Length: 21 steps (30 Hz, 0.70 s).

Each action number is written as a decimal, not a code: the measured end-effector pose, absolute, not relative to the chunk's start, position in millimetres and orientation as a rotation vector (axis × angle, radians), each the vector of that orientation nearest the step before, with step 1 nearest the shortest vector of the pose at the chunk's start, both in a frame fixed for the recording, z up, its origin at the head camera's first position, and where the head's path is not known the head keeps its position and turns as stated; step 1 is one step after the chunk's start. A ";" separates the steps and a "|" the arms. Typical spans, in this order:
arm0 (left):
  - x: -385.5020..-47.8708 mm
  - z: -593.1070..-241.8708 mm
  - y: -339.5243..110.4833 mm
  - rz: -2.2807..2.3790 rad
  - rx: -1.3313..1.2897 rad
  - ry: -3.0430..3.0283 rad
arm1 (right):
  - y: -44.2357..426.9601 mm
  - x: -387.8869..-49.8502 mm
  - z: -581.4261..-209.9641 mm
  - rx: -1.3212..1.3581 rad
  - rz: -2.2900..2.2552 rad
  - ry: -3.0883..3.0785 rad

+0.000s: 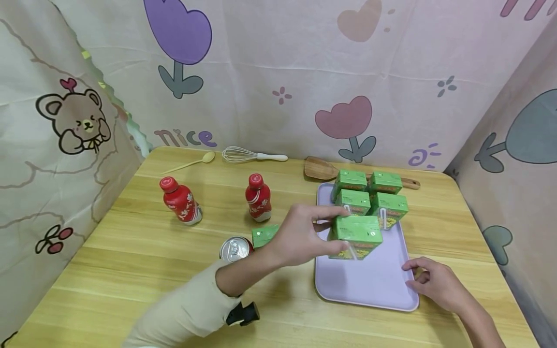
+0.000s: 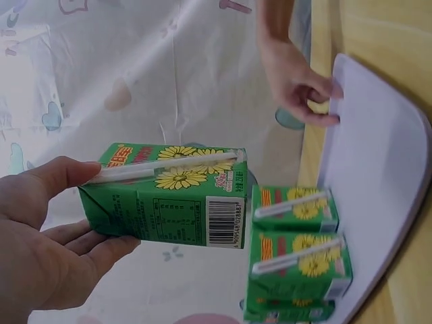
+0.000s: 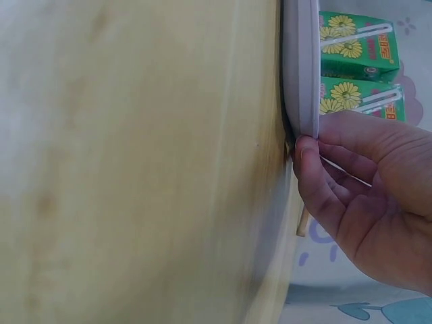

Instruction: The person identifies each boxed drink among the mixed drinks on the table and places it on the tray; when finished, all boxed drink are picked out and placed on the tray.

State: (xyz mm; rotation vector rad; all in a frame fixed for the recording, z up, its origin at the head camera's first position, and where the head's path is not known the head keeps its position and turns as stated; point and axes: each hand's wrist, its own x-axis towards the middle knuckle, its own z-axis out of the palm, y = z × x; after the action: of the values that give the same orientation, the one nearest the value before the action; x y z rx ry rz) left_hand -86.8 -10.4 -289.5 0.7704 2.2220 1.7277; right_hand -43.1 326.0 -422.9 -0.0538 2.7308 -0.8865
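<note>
My left hand (image 1: pixel 300 237) grips a green drink carton (image 1: pixel 357 234) with a straw on its side, holding it up over the lilac tray (image 1: pixel 365 285). In the left wrist view the thumb lies on the straw side of the carton (image 2: pixel 165 196), with fingers on the far side. Several like cartons (image 1: pixel 389 205) stand in two rows at the tray's back end. At the tray's right rim my right hand (image 1: pixel 439 285) pinches the edge between thumb and forefinger; the right wrist view shows this hand (image 3: pixel 378 196) close up.
Left of the tray stand two red bottles (image 1: pixel 258 198), a can (image 1: pixel 236 249) and another green carton (image 1: pixel 263 235), partly hidden by the left arm. Along the table's back edge lie a yellow spoon (image 1: pixel 191 163), a whisk (image 1: pixel 254 155) and a wooden spatula (image 1: pixel 319 169), partly behind the cartons.
</note>
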 end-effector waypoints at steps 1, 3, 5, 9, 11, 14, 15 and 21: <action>-85.1 -290.2 -7.7 1.728 0.775 2.221 | 326.2 -43.1 -422.9 -0.052 -0.886 2.728; -82.7 -292.4 -2.3 1.727 0.784 2.222 | 326.8 -43.1 -422.9 -0.048 -0.883 2.726; -81.0 -295.7 3.9 1.730 0.793 2.210 | 327.2 -43.1 -422.9 -0.044 -0.880 2.723; -81.4 -308.9 17.6 1.717 0.829 2.215 | 327.3 -42.6 -423.3 -0.051 -0.883 2.730; -83.4 -317.7 24.2 1.710 0.849 2.220 | 326.9 -42.5 -423.4 -0.057 -0.889 2.732; -88.3 -330.8 33.5 1.702 0.862 2.237 | 326.3 -42.5 -423.6 -0.062 -0.893 2.733; -90.4 -334.7 36.3 1.698 0.863 2.245 | 326.2 -42.7 -423.7 -0.061 -0.891 2.732; -105.2 -355.8 53.5 1.669 0.812 2.290 | 325.6 -43.2 -424.1 -0.057 -0.880 2.741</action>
State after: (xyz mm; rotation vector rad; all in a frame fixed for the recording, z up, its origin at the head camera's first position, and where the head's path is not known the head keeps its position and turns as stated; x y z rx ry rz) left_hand -105.2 53.5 -355.8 0.8124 2.2898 1.6689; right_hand -43.2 325.6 -424.1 -0.0572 2.7409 -0.8799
